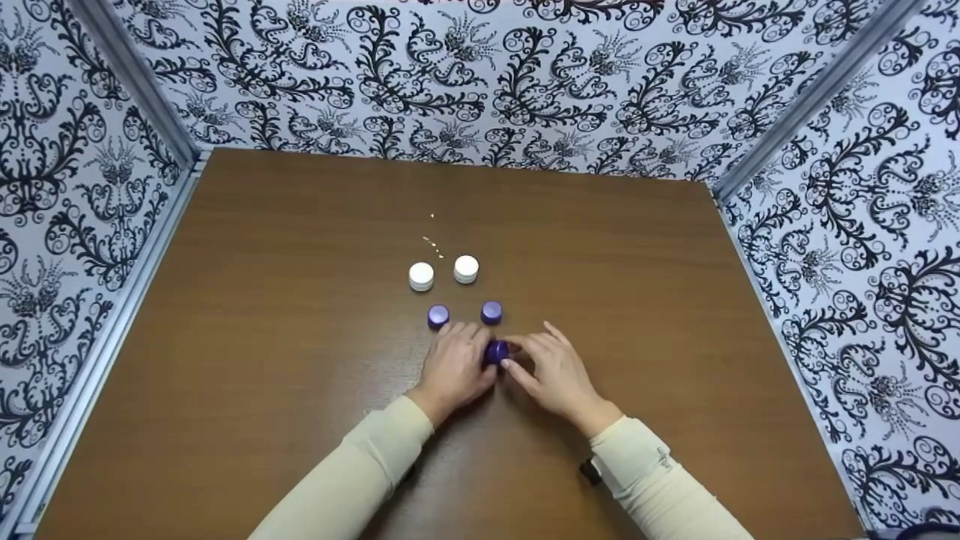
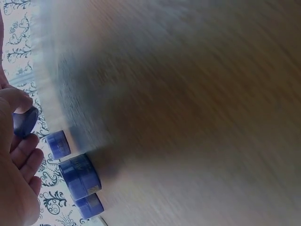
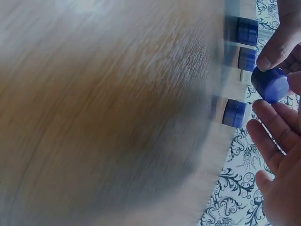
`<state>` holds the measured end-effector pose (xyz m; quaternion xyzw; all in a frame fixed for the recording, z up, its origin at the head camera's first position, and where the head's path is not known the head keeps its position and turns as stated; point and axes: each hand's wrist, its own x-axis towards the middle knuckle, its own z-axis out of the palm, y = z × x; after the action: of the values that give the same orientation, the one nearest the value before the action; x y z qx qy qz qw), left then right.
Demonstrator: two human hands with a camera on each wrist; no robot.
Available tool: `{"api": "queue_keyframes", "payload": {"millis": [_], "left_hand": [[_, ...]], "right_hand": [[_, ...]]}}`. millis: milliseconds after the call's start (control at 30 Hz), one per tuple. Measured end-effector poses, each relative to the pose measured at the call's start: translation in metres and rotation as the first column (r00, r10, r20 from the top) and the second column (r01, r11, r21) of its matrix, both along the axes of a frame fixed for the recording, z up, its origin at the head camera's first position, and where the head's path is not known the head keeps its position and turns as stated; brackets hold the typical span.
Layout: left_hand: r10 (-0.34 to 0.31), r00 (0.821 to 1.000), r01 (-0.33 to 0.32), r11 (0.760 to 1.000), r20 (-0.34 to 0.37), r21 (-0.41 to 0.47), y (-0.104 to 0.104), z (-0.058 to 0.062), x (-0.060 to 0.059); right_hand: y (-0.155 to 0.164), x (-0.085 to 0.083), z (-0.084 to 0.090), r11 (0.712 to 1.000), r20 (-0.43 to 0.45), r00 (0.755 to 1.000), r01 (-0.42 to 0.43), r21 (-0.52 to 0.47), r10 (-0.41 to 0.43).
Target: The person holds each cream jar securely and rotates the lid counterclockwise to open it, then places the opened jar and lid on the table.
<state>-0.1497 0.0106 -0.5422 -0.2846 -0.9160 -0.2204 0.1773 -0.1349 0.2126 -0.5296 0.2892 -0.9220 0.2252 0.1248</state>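
Nearest are two pale sleeves (image 1: pixel 360 472), running in from the bottom edge, with a small black object (image 1: pixel 590 471) at the right cuff. The left hand (image 1: pixel 454 364) pinches a small purple pot (image 1: pixel 496 352) between thumb and fingers. The right hand (image 1: pixel 556 371) meets it from the other side, thumb and forefinger gripping the same pot, its remaining fingers spread straight. The held pot is tilted, gripped between the two hands above the near half of the table (image 1: pixel 300 420).

The work in hand looks like handling this pot with both hands at once. To do it well, one hand should grip firmly low on the side while the other moves it with fingertips only, so the two grips do not fight. Keeping it low over the wood would make a slip harmless, and the spread fingers are best kept clear of its neighbours.

Just beyond stand a left purple pot (image 1: pixel 438 316), very near the left fingertips, and a right purple pot (image 1: pixel 491 312). The left wrist view adds a third standing pot (image 2: pixel 81 176), probably hidden by the left hand from above; knuckles could knock it.

Farther off sit two white tubs (image 1: pixel 421 277), apart from each other, then some pale specks (image 1: pixel 433 245), and last the patterned wall (image 1: pixel 465 82).
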Motion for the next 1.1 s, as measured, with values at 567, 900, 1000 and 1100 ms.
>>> {"api": "queue_keyframes", "payload": {"millis": [567, 900, 1000, 1100], "left_hand": [[-0.035, 0.999, 0.037, 0.998, 0.022, -0.058, -0.0025, 0.0024, 0.0063], [-0.05, 0.998, 0.052, 0.997, 0.042, -0.056, -0.004, 0.0032, 0.0066], [-0.054, 0.998, 0.056, 0.997, 0.033, -0.055, -0.0046, 0.0023, 0.0067], [-0.062, 0.998, 0.064, 0.996, 0.033, -0.054, -0.0053, 0.0008, 0.0067]], "right_hand": [[-0.0037, -0.0009, -0.0011, 0.985, 0.291, 0.956, 0.08, -0.156, -0.032], [-0.0031, 0.0006, -0.0014, 0.97, 0.397, 0.918, 0.114, -0.214, -0.02], [-0.0027, 0.0006, -0.0017, 0.967, 0.413, 0.911, 0.108, -0.229, -0.004], [-0.0022, 0.0004, -0.0023, 0.964, 0.42, 0.907, 0.094, -0.25, 0.021]]}}
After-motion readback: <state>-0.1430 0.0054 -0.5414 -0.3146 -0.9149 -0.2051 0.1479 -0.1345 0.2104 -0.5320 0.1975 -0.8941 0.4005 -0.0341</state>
